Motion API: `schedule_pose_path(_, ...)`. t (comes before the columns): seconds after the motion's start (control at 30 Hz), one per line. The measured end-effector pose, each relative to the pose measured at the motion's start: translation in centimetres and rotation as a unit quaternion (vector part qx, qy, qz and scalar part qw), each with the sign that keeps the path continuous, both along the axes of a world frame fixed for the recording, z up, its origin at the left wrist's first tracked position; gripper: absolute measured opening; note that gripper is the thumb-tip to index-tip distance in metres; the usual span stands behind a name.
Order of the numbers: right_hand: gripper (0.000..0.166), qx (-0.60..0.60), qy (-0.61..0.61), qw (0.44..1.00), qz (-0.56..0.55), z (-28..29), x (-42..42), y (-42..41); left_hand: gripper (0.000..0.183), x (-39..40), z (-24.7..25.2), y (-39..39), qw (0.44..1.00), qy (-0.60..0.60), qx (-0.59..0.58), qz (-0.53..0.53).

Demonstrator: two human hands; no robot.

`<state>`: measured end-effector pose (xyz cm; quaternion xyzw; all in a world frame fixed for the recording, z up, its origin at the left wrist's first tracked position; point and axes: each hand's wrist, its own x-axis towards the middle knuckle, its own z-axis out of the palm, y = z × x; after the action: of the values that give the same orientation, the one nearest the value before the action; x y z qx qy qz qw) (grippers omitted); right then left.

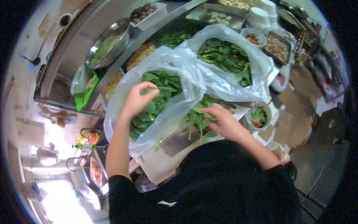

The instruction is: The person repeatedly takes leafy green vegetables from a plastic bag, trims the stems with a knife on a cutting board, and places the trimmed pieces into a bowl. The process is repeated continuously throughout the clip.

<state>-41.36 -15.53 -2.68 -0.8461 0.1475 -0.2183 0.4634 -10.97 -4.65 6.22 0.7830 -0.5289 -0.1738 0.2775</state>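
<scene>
My left hand (141, 98) is above the leafy greens (160, 84) in the nearer clear plastic bag (117, 92), its fingers curled towards the thumb; whether a leaf is between them cannot be told. My right hand (222, 120) grips a bunch of leafy greens (195, 120) with stems hanging down over the cutting board (156, 168). A broad dark blade, likely a cleaver (179, 141), lies on the board below the bunch. Behind my right hand, a second open plastic bag (223, 89) holds more greens (223, 56).
A white tub (268, 119) with greens stands right of my right hand. A steel bowl (123, 47), a metal tray (193, 12), stacked white bowls (258, 21) and a pan of chopped food (277, 47) surround the bags. A green packet (88, 93) hangs at the left ledge.
</scene>
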Motion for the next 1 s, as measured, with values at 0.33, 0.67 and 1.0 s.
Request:
schedule_pose_path(0.33, 0.04, -0.128, -0.029, 0.982, -0.132, -1.6, -3.3, -5.3, 0.028, 0.9, 0.5, -4.3, 0.898, -0.391, 0.199, 0.041)
schedule_pose_path(0.67, 0.088, -0.048, 0.199, 0.868, -0.452, -7.5, -8.8, -23.0, 0.078, -18.2, -2.3, -14.1, 0.928, -0.26, -0.012, -0.267)
schedule_pose_path(1.0, 0.043, 0.113, 0.118, 0.919, -0.359, -6.9, -7.3, -26.0, 0.039, -16.0, -9.1, -17.0, 0.945, 0.019, 0.12, -0.305)
